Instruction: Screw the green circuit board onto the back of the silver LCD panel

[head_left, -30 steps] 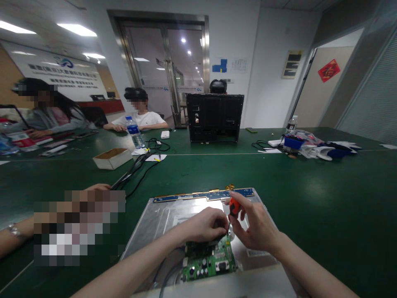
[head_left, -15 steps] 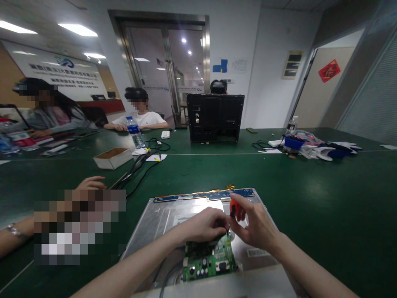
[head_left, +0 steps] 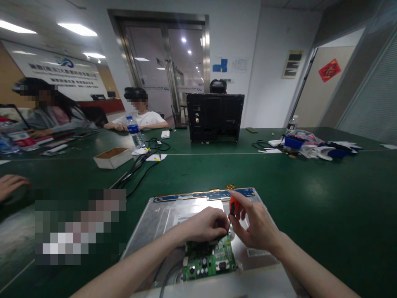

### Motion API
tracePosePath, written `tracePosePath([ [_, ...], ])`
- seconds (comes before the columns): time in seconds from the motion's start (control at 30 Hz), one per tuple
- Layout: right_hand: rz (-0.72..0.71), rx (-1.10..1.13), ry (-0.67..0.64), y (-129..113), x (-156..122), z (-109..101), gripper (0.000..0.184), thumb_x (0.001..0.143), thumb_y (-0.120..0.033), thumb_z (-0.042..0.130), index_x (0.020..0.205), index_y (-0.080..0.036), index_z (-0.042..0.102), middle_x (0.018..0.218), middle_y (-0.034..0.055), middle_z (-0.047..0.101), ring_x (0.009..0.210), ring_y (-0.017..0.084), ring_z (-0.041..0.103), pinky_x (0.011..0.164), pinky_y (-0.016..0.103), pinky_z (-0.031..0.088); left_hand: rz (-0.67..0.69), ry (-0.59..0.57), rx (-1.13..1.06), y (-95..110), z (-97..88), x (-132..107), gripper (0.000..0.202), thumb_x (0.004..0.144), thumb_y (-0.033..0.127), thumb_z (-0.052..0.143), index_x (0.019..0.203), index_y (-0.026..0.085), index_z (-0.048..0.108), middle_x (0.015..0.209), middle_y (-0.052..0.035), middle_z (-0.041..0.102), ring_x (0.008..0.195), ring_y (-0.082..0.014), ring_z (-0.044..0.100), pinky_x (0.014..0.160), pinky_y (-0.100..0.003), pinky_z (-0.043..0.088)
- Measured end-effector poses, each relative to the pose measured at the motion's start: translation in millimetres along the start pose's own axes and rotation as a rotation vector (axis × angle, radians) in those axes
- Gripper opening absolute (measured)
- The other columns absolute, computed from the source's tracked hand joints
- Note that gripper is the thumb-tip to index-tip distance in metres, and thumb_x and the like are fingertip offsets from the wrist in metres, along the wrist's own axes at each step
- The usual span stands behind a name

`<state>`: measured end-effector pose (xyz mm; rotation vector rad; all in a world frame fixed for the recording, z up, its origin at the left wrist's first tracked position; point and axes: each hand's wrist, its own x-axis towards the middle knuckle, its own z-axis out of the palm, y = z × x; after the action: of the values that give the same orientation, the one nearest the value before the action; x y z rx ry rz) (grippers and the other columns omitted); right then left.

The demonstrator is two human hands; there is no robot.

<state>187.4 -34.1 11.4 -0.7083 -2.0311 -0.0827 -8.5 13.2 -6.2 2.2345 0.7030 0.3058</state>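
My right hand (head_left: pixel 256 223) grips a screwdriver (head_left: pixel 233 205) with an orange and black handle. It stands nearly upright, its thin shaft pointing down at the upper right edge of a green circuit board (head_left: pixel 214 263). My left hand (head_left: pixel 206 224) is closed over the upper part of that board, fingertips pinched beside the shaft; what they hold is hidden. The board sits on the silver metal back of a display panel (head_left: pixel 161 215) lying flat before me. Along the panel's far edge runs a narrow blue circuit strip (head_left: pixel 186 198).
A co-worker's hand (head_left: pixel 14 184) is at the left edge. Black cables (head_left: pixel 136 167) trail across the green table near an open box (head_left: pixel 113 159) and a water bottle (head_left: pixel 134 132). A black display housing (head_left: pixel 215 118) stands at the back; bags and gloves (head_left: pixel 313 147) lie right.
The co-worker's hand at left has drawn back toward the left edge. My hands stay in nearly the same place, the screwdriver handle shifting very slightly.
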Motion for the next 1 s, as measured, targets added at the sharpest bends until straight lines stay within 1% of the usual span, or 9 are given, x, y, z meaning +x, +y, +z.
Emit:
tracePosePath([
  [0.13,-0.005,-0.002,0.008,-0.1,-0.1,1.0,0.062,0.09,-0.014,0.048,0.147,-0.019,0.026,0.076,-0.0018,0.064,0.05,0.012,0.056,0.046,0.023,0.043,0.001,0.003,-0.004,1.4,-0.1,0.3,0.006,0.079,0.014,0.063,0.083,0.016,0.066,0.08,0.0,0.064,0.073,-0.0154,0.056,0.069,-0.023,0.044],
  [0.3,0.006,-0.024,0.007,2.0,-1.3,1.6,0.06,0.092,-0.017,0.051,0.146,-0.02,0.026,0.073,-0.0034,0.063,0.048,0.011,0.054,0.045,0.022,0.041,0.016,0.0,-0.01,2.6,-0.4,1.7,0.006,0.083,0.015,0.059,0.08,0.017,0.064,0.076,0.0008,0.061,0.073,-0.0146,0.055,0.069,-0.023,0.043],
  [0.53,0.009,-0.016,-0.01,1.1,-1.2,1.1,0.064,0.088,-0.015,0.05,0.147,-0.02,0.025,0.075,-0.002,0.066,0.05,0.012,0.056,0.046,0.023,0.042,0.013,0.004,-0.007,0.1,0.3,1.2,0.001,0.079,0.016,0.063,0.079,0.017,0.063,0.076,0.0006,0.061,0.073,-0.0154,0.055,0.068,-0.024,0.042],
  [0.63,0.006,-0.02,-0.009,1.2,-2.0,1.5,0.064,0.088,-0.014,0.048,0.147,-0.02,0.026,0.073,-0.002,0.065,0.049,0.012,0.056,0.046,0.023,0.041,0.011,0.007,-0.013,0.4,0.5,0.1,0.004,0.077,0.014,0.063,0.081,0.016,0.063,0.076,0.0005,0.061,0.072,-0.0155,0.056,0.066,-0.023,0.042],
  [0.73,0.013,-0.033,-0.003,1.8,-3.1,2.3,0.062,0.089,-0.015,0.048,0.147,-0.02,0.027,0.072,-0.0026,0.064,0.049,0.012,0.056,0.046,0.023,0.041,0.01,0.007,-0.024,1.4,0.6,-0.1,0.005,0.078,0.012,0.061,0.081,0.016,0.063,0.076,0.0005,0.062,0.072,-0.0152,0.056,0.067,-0.023,0.042],
  [0.87,0.011,-0.019,0.004,2.6,-3.0,3.1,0.06,0.092,-0.017,0.049,0.147,-0.021,0.025,0.075,-0.0022,0.063,0.05,0.012,0.056,0.045,0.023,0.042,0.008,0.007,-0.03,1.7,0.1,1.0,0.006,0.078,0.011,0.06,0.078,0.016,0.061,0.075,0.0016,0.06,0.071,-0.0146,0.055,0.068,-0.023,0.042],
  [1.0,0.001,-0.021,0.011,3.5,-2.6,3.6,0.059,0.095,-0.019,0.049,0.148,-0.021,0.022,0.074,-0.0031,0.062,0.048,0.012,0.053,0.044,0.022,0.041,0.004,0.008,-0.028,2.1,-0.8,1.3,0.007,0.077,0.01,0.059,0.075,0.017,0.058,0.068,0.0038,0.055,0.065,-0.013,0.052,0.062,-0.022,0.039],
])
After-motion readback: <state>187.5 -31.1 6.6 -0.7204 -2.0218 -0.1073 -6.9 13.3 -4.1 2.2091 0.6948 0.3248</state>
